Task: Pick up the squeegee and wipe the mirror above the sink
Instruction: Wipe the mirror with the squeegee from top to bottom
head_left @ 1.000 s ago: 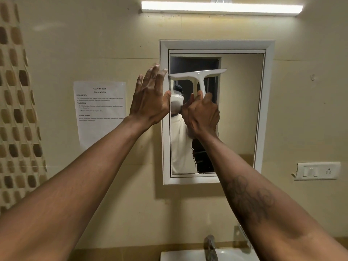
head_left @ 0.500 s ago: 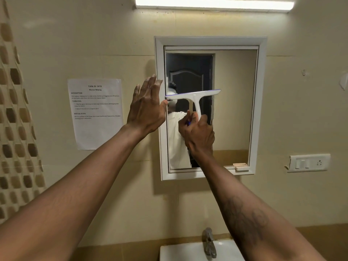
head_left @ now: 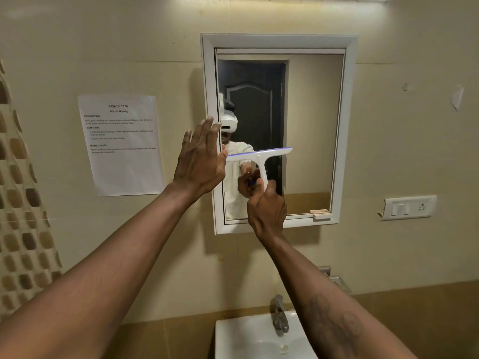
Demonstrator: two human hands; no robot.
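Note:
A white-framed mirror (head_left: pixel 311 120) hangs on the beige wall above a white sink (head_left: pixel 248 335). My right hand (head_left: pixel 267 211) is closed around the handle of a white squeegee (head_left: pixel 259 158), whose blade lies level against the lower left half of the glass. My left hand (head_left: pixel 201 159) is flat and open, fingers spread, pressed on the mirror's left frame edge and the wall beside it. The squeegee's handle end is hidden in my fist.
A printed task sheet (head_left: pixel 121 145) is taped to the wall left of the mirror. A switch and socket plate (head_left: pixel 409 207) sits to the right. A metal tap (head_left: pixel 278 314) rises over the sink. A patterned curtain (head_left: pixel 20 203) hangs at far left.
My right hand has drawn the squeegee down the glass from near the top to the lower half. My left hand has stayed on the frame's left edge.

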